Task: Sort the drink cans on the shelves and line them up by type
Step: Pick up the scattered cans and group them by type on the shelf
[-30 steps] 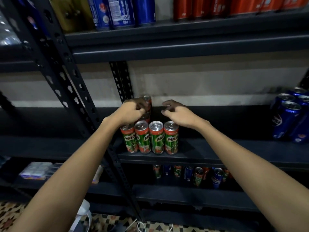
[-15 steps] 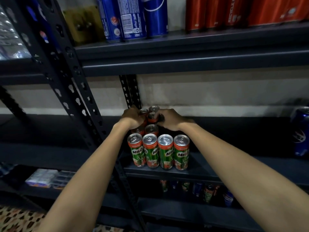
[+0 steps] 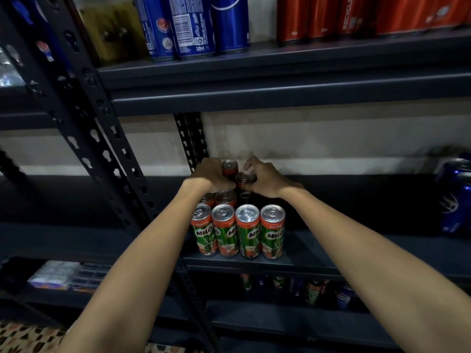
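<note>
My left hand (image 3: 212, 174) and right hand (image 3: 265, 178) each grip a rear Milo can (image 3: 245, 180) on the middle shelf (image 3: 318, 261). Front row (image 3: 238, 231) is aligned; mixed cans (image 3: 313, 291) below remain unsorted.

Two hands (image 3: 212, 174) (image 3: 265, 179) in view.
Milo cans (image 3: 248, 230): eight countable; four in front row nearer than hands, two just behind, two at fingertips.
Blue cans (image 3: 188, 24) above hands: three.
Blue cans (image 3: 456, 200) far right of hands: two.
Red cans (image 3: 356, 14) above right hand: count unclear.
</note>
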